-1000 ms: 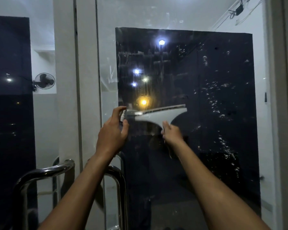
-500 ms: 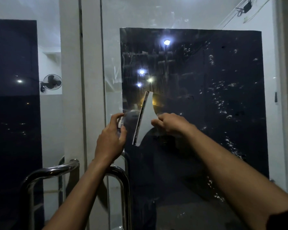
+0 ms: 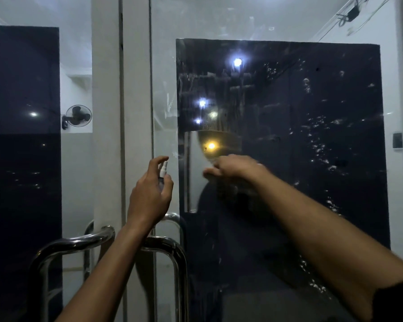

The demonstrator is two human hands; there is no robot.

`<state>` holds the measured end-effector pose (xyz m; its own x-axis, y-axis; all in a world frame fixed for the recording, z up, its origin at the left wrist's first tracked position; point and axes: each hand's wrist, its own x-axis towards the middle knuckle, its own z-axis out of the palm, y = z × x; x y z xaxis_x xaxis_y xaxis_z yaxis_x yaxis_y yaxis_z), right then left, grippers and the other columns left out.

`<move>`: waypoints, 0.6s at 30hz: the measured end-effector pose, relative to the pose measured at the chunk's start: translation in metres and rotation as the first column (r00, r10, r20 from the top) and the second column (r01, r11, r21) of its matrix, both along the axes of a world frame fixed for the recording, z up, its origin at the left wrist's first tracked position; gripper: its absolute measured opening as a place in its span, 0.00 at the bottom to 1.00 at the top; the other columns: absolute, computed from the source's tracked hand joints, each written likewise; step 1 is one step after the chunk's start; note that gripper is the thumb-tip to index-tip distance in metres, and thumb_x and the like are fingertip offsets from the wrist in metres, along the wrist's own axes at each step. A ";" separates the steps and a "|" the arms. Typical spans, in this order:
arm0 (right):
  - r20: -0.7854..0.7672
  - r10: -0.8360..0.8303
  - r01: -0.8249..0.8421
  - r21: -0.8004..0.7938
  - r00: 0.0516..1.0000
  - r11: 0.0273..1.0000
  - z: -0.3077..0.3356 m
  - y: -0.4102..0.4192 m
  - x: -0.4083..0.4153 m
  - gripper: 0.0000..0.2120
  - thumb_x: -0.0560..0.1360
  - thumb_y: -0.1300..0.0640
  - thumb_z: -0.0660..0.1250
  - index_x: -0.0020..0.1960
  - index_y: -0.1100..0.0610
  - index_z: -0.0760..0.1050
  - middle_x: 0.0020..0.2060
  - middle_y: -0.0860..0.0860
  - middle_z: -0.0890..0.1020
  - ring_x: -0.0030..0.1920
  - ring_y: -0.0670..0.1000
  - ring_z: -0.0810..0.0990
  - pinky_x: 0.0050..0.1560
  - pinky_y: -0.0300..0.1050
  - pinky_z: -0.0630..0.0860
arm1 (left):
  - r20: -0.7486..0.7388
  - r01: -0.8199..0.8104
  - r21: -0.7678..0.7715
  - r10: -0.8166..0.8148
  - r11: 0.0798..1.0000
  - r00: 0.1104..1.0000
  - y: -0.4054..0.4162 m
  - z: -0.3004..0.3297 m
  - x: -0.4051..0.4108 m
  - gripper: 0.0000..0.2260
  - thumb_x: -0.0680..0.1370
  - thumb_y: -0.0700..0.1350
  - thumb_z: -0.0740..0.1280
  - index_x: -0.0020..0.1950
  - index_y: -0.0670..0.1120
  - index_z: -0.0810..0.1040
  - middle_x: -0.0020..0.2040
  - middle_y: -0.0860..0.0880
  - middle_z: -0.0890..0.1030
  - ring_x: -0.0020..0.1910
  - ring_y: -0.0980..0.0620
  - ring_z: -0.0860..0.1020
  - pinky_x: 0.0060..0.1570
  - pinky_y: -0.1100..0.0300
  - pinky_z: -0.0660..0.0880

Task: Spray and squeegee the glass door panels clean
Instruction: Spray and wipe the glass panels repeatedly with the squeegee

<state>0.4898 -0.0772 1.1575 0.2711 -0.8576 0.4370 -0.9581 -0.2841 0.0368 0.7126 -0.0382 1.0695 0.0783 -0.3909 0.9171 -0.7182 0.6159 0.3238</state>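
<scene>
Left hand (image 3: pixel 149 196) grips spray bottle (image 3: pixel 163 171) — right hand (image 3: pixel 230 168) holds squeegee (image 3: pixel 196 173).

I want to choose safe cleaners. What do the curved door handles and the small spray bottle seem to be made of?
The door handles look like polished metal, probably stainless steel: bright mirror-like highlights run along the tubes. The spray bottle in the left hand seems to be plastic, with a white nozzle and a translucent body; blur leaves this uncertain.

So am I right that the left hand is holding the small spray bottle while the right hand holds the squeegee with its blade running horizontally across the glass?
Not quite: the head view shows the squeegee blade running vertically, not horizontally. The left hand does hold the small spray bottle, and the right hand holds the squeegee against the glass.
</scene>
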 end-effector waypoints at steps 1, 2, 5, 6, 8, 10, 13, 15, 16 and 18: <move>-0.030 0.017 -0.018 -0.012 0.999 1.000 0.000 0.000 0.025 0.23 0.77 0.30 0.55 0.59 0.43 0.76 0.54 0.49 0.81 0.47 0.52 0.75 0.46 0.47 0.68 | -0.004 0.005 -0.002 -0.005 1.000 1.000 0.001 0.001 0.000 0.17 0.83 0.44 0.61 0.72 0.52 0.67 0.34 0.52 0.73 0.29 0.55 0.72 0.27 0.67 0.63; -0.049 0.022 -0.023 -0.019 0.999 1.000 0.000 0.003 0.045 0.21 0.79 0.33 0.56 0.60 0.46 0.76 0.53 0.50 0.81 0.47 0.52 0.75 0.46 0.48 0.67 | -0.006 0.011 -0.002 -0.011 1.000 1.000 0.001 0.001 0.001 0.17 0.83 0.44 0.61 0.72 0.52 0.67 0.33 0.51 0.73 0.29 0.55 0.72 0.27 0.68 0.63; -0.040 0.024 -0.024 -0.009 0.999 1.000 0.004 0.007 0.057 0.21 0.80 0.35 0.56 0.60 0.47 0.77 0.50 0.49 0.79 0.48 0.52 0.75 0.47 0.50 0.69 | -0.013 0.018 -0.001 -0.018 1.000 1.000 -0.002 0.001 0.007 0.17 0.83 0.44 0.61 0.72 0.53 0.66 0.33 0.50 0.73 0.29 0.52 0.73 0.28 0.62 0.65; -0.035 0.024 -0.024 0.007 0.999 1.000 0.004 0.005 0.043 0.21 0.79 0.34 0.56 0.60 0.45 0.76 0.50 0.48 0.78 0.48 0.52 0.75 0.48 0.50 0.70 | -0.019 0.015 -0.001 -0.015 1.000 1.000 -0.004 0.000 0.010 0.17 0.83 0.44 0.61 0.72 0.54 0.66 0.34 0.49 0.74 0.29 0.51 0.73 0.29 0.60 0.66; -0.019 0.003 -0.002 0.025 1.000 1.000 0.007 -0.001 0.003 0.24 0.77 0.29 0.54 0.56 0.43 0.77 0.52 0.48 0.81 0.49 0.53 0.77 0.48 0.49 0.72 | -0.023 0.007 -0.004 -0.007 1.000 1.000 -0.007 -0.001 0.015 0.18 0.83 0.44 0.61 0.72 0.54 0.66 0.37 0.50 0.75 0.30 0.52 0.72 0.30 0.59 0.65; 0.002 -0.054 0.054 0.015 0.999 0.998 0.010 -0.002 -0.039 0.28 0.74 0.25 0.51 0.54 0.44 0.78 0.55 0.50 0.82 0.51 0.54 0.79 0.53 0.52 0.75 | -0.013 0.010 0.000 -0.010 1.000 1.000 -0.008 -0.001 0.018 0.18 0.83 0.44 0.61 0.72 0.53 0.66 0.38 0.50 0.76 0.30 0.53 0.73 0.29 0.60 0.66; 0.030 -0.102 0.100 0.062 0.994 0.993 0.014 0.010 -0.075 0.28 0.77 0.28 0.51 0.61 0.44 0.79 0.58 0.49 0.81 0.54 0.52 0.78 0.59 0.52 0.74 | -0.011 0.025 -0.002 -0.025 1.000 1.000 -0.008 0.002 0.021 0.18 0.83 0.44 0.62 0.73 0.52 0.66 0.39 0.47 0.78 0.32 0.51 0.75 0.29 0.63 0.68; 0.064 -0.114 0.110 0.054 0.991 0.992 0.016 0.016 -0.070 0.29 0.76 0.27 0.51 0.60 0.43 0.78 0.57 0.48 0.81 0.54 0.51 0.78 0.59 0.54 0.74 | -0.010 0.029 -0.012 -0.029 1.000 1.000 -0.007 0.005 0.022 0.18 0.83 0.44 0.62 0.73 0.52 0.66 0.39 0.45 0.78 0.32 0.50 0.75 0.29 0.63 0.68; 0.076 -0.110 0.107 0.037 0.991 0.994 0.018 0.016 -0.059 0.29 0.75 0.26 0.51 0.59 0.43 0.79 0.56 0.49 0.82 0.53 0.52 0.78 0.58 0.54 0.75 | -0.010 0.031 -0.017 -0.031 0.999 0.999 -0.006 0.006 0.022 0.18 0.83 0.44 0.62 0.73 0.52 0.67 0.39 0.45 0.78 0.32 0.50 0.75 0.29 0.63 0.68; 0.062 -0.068 0.067 0.026 0.996 0.997 0.019 0.008 -0.024 0.29 0.75 0.26 0.52 0.56 0.45 0.79 0.54 0.49 0.82 0.51 0.53 0.79 0.53 0.51 0.75 | -0.015 0.037 -0.018 -0.037 0.999 0.999 -0.005 0.007 0.023 0.18 0.83 0.43 0.62 0.72 0.52 0.67 0.37 0.45 0.77 0.32 0.50 0.75 0.30 0.62 0.69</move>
<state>0.4662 -0.0697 1.1767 0.1852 -0.8833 0.4308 -0.9753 -0.2189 -0.0296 0.7359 -0.0436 1.0766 0.0779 -0.3773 0.9228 -0.6899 0.6478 0.3231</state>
